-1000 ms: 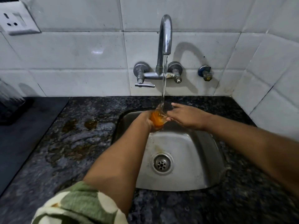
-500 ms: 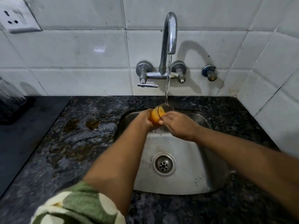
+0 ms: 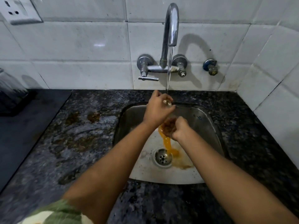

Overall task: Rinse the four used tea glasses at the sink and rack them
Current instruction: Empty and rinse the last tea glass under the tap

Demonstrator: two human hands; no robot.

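Over the steel sink [image 3: 205, 120] my left hand [image 3: 156, 111] grips a clear tea glass [image 3: 168, 103], tipped with its base up under the running water [image 3: 168, 75] from the tap [image 3: 171, 26]. My right hand [image 3: 181, 130] is just below, its fingers curled round the glass's lower, mouth end. Orange tea [image 3: 166, 141] pours out between the hands and runs down to the drain [image 3: 162, 157]. Most of the glass is hidden by my hands. No other glasses or rack are in view.
The dark granite counter carries brown tea puddles [image 3: 93, 116] left of the sink. A black slab [image 3: 24, 126] with a dark ribbed object [image 3: 11, 94] lies at far left. A wall socket [image 3: 17, 12] and a small valve [image 3: 210, 67] sit on the tiles.
The glass was upright and filling under the tap with my right hand at its rim. Now it is tipped over, my right hand has dropped below it, and orange tea spills into the sink.
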